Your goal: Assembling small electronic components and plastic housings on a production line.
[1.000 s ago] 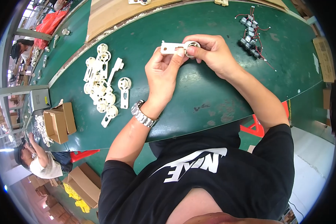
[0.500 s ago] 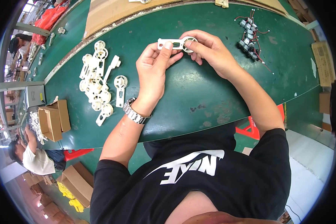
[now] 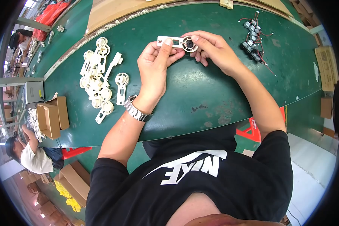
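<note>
Above the far half of the green table I hold a white plastic bracket [image 3: 176, 42], a flat slotted arm with a spoked ring at its right end. Something dark and round shows in the middle of that ring. My left hand [image 3: 154, 67] pinches the flat arm, thumb on top. The ring end is gripped by my right hand [image 3: 218, 52], its thumb along the rim. A pile of similar white brackets [image 3: 96, 81] lies to the left, with one single bracket [image 3: 121, 86] beside it. Small motors with red wires [image 3: 251, 42] are clustered to the right.
An open cardboard box [image 3: 51, 119] stands at the table's left end, near a grey metal box [image 3: 34, 91]. Cardboard sheeting [image 3: 113, 15] covers the far side. A co-worker [image 3: 35, 158] sits at lower left. A red stool [image 3: 252, 130] stands under the near edge.
My right thumb has shifted from the ring's middle to its rim, uncovering the dark centre. The bracket has tilted slightly. Both hands keep hold of it.
</note>
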Action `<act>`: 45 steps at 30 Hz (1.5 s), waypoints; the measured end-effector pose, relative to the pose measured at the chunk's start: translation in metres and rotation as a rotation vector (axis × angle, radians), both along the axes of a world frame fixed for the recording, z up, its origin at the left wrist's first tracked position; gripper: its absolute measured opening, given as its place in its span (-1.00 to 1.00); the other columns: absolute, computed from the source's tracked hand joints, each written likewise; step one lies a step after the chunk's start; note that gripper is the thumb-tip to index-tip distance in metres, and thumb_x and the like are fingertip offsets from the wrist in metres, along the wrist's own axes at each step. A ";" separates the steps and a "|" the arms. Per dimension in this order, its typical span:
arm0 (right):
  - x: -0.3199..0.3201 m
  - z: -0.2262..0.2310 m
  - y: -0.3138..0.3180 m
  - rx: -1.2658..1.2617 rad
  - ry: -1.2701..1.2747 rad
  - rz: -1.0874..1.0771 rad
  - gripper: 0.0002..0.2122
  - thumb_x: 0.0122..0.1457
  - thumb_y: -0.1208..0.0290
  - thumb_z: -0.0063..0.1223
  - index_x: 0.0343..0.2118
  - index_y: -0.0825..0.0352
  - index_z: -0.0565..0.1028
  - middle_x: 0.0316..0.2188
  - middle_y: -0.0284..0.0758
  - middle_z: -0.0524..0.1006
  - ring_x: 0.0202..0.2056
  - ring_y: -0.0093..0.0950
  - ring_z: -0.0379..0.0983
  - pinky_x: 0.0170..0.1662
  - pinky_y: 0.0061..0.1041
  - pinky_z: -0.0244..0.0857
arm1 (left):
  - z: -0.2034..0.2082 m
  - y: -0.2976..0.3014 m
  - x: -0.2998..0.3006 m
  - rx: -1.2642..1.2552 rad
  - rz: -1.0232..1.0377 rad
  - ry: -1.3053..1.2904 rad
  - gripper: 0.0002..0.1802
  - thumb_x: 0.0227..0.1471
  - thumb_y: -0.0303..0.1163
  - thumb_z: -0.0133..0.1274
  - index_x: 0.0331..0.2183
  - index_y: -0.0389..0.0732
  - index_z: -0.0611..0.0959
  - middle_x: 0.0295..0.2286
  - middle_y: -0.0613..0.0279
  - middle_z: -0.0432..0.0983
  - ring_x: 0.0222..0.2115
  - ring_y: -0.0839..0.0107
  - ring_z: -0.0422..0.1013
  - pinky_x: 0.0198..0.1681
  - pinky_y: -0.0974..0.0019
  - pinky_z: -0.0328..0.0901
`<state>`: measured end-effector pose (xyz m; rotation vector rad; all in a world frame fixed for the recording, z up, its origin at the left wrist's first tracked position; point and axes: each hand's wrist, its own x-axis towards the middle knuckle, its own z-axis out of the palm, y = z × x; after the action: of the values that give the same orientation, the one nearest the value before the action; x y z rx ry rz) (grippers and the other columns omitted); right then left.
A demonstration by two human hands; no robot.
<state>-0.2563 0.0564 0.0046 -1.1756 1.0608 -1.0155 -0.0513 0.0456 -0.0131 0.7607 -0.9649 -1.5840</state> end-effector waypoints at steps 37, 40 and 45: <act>-0.047 0.034 -0.093 -0.162 0.331 -0.374 -0.47 0.33 0.33 0.13 0.33 0.34 0.33 0.02 -0.21 0.62 -0.08 -0.45 0.57 -0.15 -0.48 0.42 | 0.075 -0.035 0.159 -0.001 -0.001 -1.758 -0.56 -0.22 -0.12 0.55 -0.47 -0.23 0.69 -0.50 0.07 0.69 -0.41 0.19 0.62 -0.31 0.14 0.43; -0.118 0.028 -0.069 -0.497 0.686 -0.732 -0.69 0.24 0.36 0.16 0.01 0.31 0.62 -0.21 -0.25 0.69 -0.21 -0.45 0.63 -0.11 -0.44 0.49 | 0.073 -0.034 0.153 -0.177 0.162 -1.693 -0.52 -0.24 -0.13 0.56 -0.43 -0.29 0.69 -0.44 -0.03 0.68 -0.38 0.09 0.62 -0.28 0.11 0.44; -0.188 0.045 -0.025 -0.458 1.154 -0.705 -0.82 0.21 0.36 0.17 -0.18 0.23 0.71 -0.31 -0.21 0.71 -0.25 -0.32 0.67 -0.11 -0.33 0.52 | 0.086 -0.020 0.120 -0.361 0.358 -1.433 -0.55 -0.13 -0.21 0.51 -0.38 -0.29 0.61 -0.53 0.12 0.59 -0.49 0.25 0.51 -0.38 0.18 0.36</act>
<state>-0.4447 0.0310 0.0493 -1.9017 2.3511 -1.1267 0.0683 0.0259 0.0730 1.7153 -1.8717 -0.3241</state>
